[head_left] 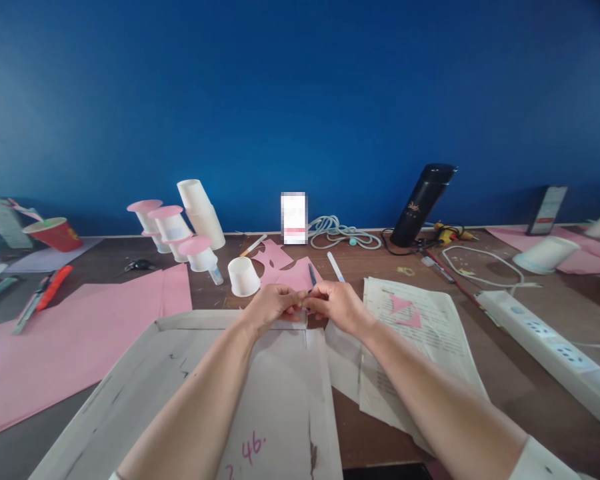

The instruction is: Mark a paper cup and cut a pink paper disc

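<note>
My left hand and my right hand meet over the far right corner of a shallow white cardboard box lid. Both are closed in a pinch, fingertips almost touching. Whatever lies between them is too small to make out. Just beyond are pink paper scraps with curved cut-outs and a dark thin pen. A white paper cup stands left of these, and a white marker lies to the right.
Paper cups topped with pink discs stand beside a cup stack. Pink sheets and an orange cutter lie left. Rightward are printed pages, a black thermos, a power strip and a coiled cable. A phone stands centrally.
</note>
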Motion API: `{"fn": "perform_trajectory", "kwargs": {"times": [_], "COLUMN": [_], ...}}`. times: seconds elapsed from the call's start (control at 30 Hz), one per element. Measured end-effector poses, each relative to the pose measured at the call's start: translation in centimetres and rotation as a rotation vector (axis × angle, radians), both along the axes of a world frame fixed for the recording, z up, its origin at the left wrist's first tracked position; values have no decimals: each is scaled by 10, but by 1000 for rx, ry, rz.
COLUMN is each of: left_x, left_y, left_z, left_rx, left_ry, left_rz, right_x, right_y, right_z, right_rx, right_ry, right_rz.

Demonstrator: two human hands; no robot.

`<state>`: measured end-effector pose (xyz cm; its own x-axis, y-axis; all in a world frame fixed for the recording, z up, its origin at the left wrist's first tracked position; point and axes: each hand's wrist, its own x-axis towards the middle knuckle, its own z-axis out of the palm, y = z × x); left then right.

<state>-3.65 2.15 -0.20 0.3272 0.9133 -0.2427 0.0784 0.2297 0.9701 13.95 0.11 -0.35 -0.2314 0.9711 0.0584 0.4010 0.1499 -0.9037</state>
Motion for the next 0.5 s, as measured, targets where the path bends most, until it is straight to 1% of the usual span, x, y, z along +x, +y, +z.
{"fn": "perform_trajectory", "kwargs": {"times": [0.2, 0.37, 0.43, 0.5], "left_x": [-1, -2, -5, -11], "left_y": [-1, -1, 0, 2], "left_z": [-1, -1, 1, 5], "left_rx": [9, -17, -28, -19], "left_ry": [12, 1, -8, -3], "left_rz": [-18, -51, -44, -7], "right_x": [1, -4, -4, -3], "right_y": [4, 3, 4, 4], "right_z": [-4, -4, -1, 2], "right_rx": [-32, -161, -178, -179], "right_ry": [10, 111, 143, 178], "right_rz": [-10, 0, 6, 9]}}
